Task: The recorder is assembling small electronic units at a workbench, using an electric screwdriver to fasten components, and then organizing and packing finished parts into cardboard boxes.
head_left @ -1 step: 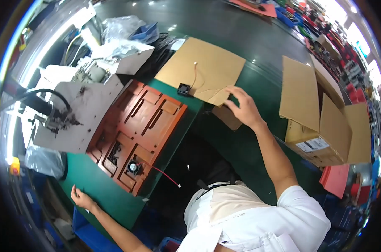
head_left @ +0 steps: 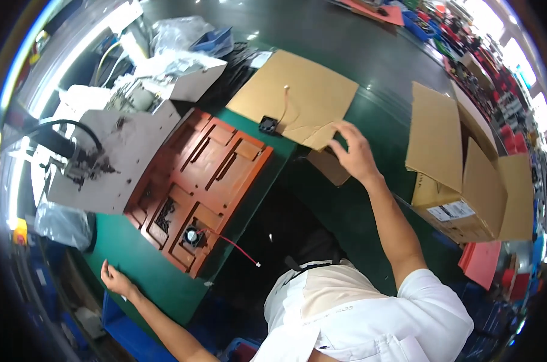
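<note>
My right hand [head_left: 356,155] is by the near right corner of a flat cardboard sheet [head_left: 309,81], thumb and forefinger apart with nothing seen between them. On the sheet's near left edge lies a small black fan [head_left: 268,125], its thin wire running across the cardboard. My left hand [head_left: 118,283] is low at the green table's left edge, fingers curled together; whatever they may hold is hidden. Between the hands lies an orange-brown fixture plate [head_left: 216,163] with cut-out slots. A second small fan [head_left: 193,236] sits in one recess, its red wire hanging past the plate's edge.
A machine with a pale metal panel [head_left: 107,163] stands left of the plate. An open cardboard box [head_left: 445,196] is at the right. Clear plastic bags [head_left: 62,224] lie at the left, and a blue bin [head_left: 126,323] is below the table edge.
The whole view has shifted slightly, so the bench things appear a little further right. My right fingers sit slightly further from the cardboard's corner. Both fans stay in place.
</note>
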